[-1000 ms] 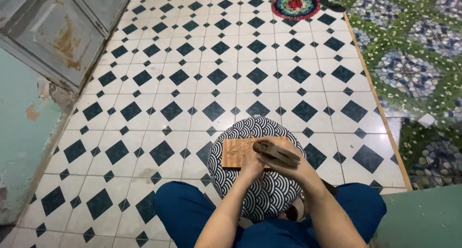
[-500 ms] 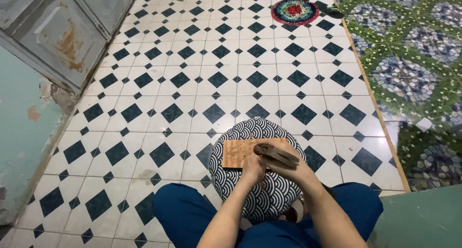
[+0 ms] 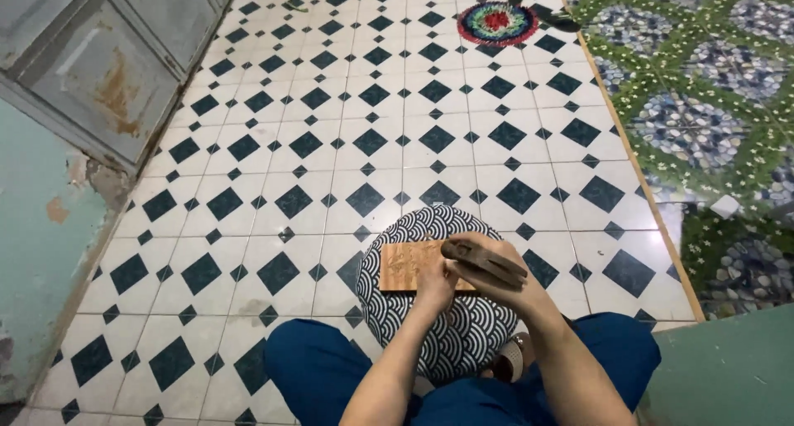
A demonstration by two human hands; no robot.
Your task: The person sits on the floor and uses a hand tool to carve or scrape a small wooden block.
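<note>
A small carved wooden board (image 3: 405, 265) lies flat on a round cushion (image 3: 451, 331) with a navy and white wave pattern, resting on my lap. My left hand (image 3: 434, 281) presses on the board's right part, fingers curled; whether it holds a small tool is hidden. My right hand (image 3: 496, 279) grips a dark wooden mallet-like block (image 3: 484, 259), held just above the board's right end.
I sit on a white floor with dark blue diamond tiles (image 3: 372, 136). A rusty grey metal door (image 3: 99, 70) stands at the left. A round multicoloured mat (image 3: 497, 22) lies far ahead. A mossy pebble-patterned pavement (image 3: 703, 103) runs along the right.
Both hands stay on the board and cushion; the view has shifted slightly. The dark block sits almost where it was.
</note>
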